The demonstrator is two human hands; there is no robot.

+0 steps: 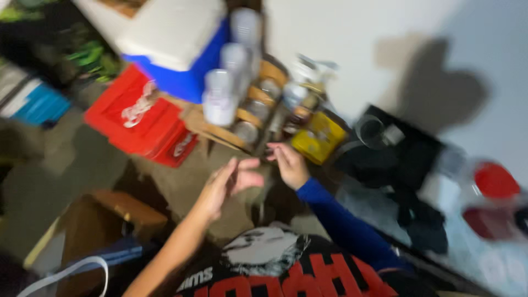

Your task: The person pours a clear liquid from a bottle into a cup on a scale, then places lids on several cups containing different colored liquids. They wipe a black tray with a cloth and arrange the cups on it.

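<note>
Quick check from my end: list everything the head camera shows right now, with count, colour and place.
cooler: one, blue with white lid, top centre
crate: one, red, left of centre
plastic bottles: about three, pale, blurred, on wooden rack
wooden rack: one, brown, centre
yellow box: one, right of rack
dark cloth: black, right
red-lidded container: one, far right
left hand: bare, open, empty
right hand: blue sleeve, near yellow box, empty

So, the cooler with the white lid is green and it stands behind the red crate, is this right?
Not quite. In the head view the cooler with the white lid is blue, not green. The rest holds: it stands behind the red crate.
</note>
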